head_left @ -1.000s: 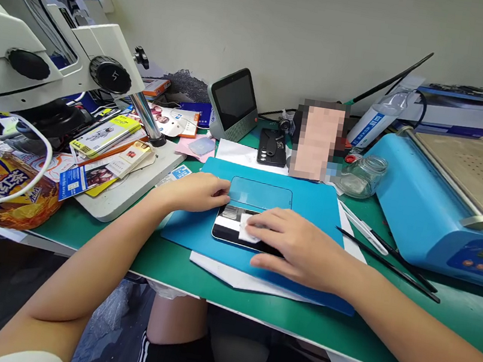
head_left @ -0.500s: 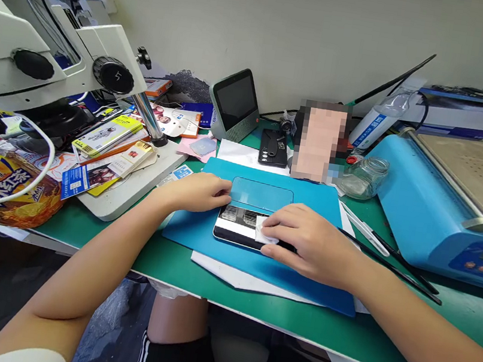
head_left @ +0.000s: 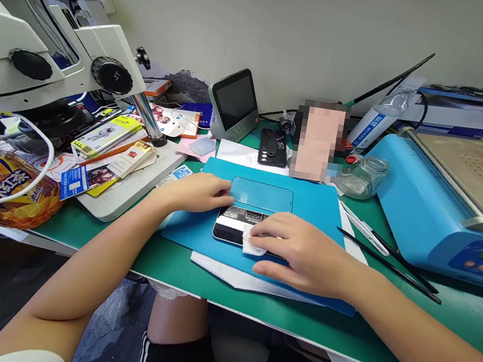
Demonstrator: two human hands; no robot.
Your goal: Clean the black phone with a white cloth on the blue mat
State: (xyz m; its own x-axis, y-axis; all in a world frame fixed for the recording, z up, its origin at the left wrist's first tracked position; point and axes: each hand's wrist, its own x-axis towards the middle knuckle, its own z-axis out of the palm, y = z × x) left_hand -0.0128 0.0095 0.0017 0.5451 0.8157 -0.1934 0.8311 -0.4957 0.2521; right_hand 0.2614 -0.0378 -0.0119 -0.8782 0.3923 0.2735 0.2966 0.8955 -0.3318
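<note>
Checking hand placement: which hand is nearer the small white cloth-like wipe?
Right. The right hand touches the wipe; the left hand is farther left, near the glossy black rectangular phone.

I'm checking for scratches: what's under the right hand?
A white wipe, the phone and blue mat. The right hand covers much of the phone's right half, so that stretch is hidden.

A green tabletop (head_left: pixel 152 258) bears a blue mat (head_left: pixel 191 233) at its middle — white paper (head_left: pixel 229 276) peeking out beneath — and on the mat lie a phone (head_left: pixel 229 224) and, along its far side, a clear panel (head_left: pixel 262 195). On the green rest a white microscope base (head_left: pixel 115 201) leftward, a blue machine (head_left: pixel 410 206) rightward, a glass jar (head_left: pixel 364 176).
</note>
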